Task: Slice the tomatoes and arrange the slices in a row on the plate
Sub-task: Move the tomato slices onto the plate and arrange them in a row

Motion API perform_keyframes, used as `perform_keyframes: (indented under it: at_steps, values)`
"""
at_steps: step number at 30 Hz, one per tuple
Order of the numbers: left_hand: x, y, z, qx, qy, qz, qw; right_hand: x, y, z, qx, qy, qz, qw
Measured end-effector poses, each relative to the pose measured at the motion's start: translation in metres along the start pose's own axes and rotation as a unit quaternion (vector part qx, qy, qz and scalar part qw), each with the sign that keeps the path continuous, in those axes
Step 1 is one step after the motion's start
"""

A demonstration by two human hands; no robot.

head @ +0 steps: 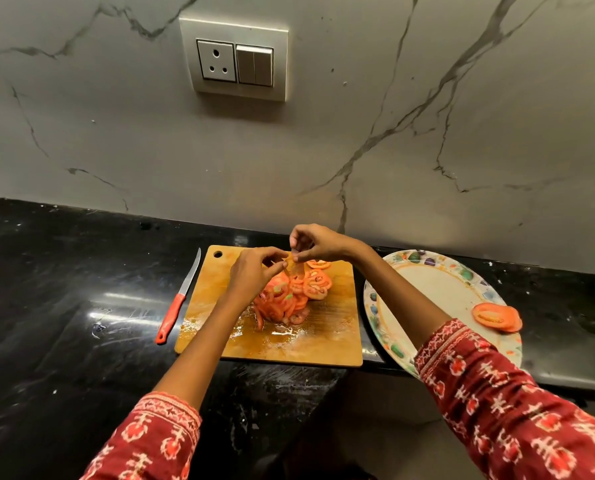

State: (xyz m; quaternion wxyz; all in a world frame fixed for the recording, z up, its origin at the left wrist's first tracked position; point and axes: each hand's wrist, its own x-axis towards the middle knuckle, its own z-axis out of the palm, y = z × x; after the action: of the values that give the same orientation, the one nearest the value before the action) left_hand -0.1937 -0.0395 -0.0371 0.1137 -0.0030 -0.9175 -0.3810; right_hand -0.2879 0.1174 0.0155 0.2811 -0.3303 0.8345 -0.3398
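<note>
Pinching one tomato slice [298, 270] between both hands above slice pile [291, 296] on cutting board [272, 341]; right hand [315, 244] nearer plate [438, 285], lying rightward; left hand [254, 271] also pinching.

This is a home kitchen. A polished black stone counter [64, 289] meets a grey marble-veined backsplash [427, 116] carrying a white socket-and-switch plate [234, 59] at twelve o'clock. On the counter lie a wooden chopping board [324, 334], a red-handled knife [176, 303] at nine o'clock, and a floral-rimmed plate [427, 285] at three o'clock.
</note>
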Motion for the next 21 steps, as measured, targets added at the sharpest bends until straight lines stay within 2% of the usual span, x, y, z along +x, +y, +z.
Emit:
perform_keyframes:
  at_steps: [4, 6, 10, 12, 15, 19, 21]
  values:
    - [-0.001, -0.002, 0.0, 0.025, -0.012, -0.003, 1.0, 0.009, -0.002, 0.003, 0.008, 0.0, -0.006, 1.0]
    - [-0.002, -0.005, 0.0, 0.027, -0.005, -0.009, 1.0, 0.011, 0.004, 0.007, 0.022, 0.025, 0.011, 0.999]
    - [-0.002, -0.012, -0.001, 0.02, 0.02, -0.023, 0.999, 0.012, 0.041, 0.005, 0.009, 0.202, 0.113, 0.973]
    - [0.0, -0.015, -0.005, 0.01, 0.018, -0.028, 0.999, 0.009, 0.065, 0.002, 0.022, 0.245, 0.19, 0.951]
    - [0.003, -0.024, -0.011, 0.01, 0.003, -0.033, 0.999, 0.01, 0.086, 0.003, -0.024, 0.243, 0.257, 0.935]
    - [0.003, -0.032, -0.013, -0.004, -0.002, -0.043, 0.999, 0.016, 0.081, 0.018, -0.089, 0.191, 0.254, 0.944]
    - [0.003, -0.032, -0.013, -0.013, -0.01, -0.046, 0.999, 0.019, 0.081, 0.024, -0.091, 0.195, 0.267, 0.939]
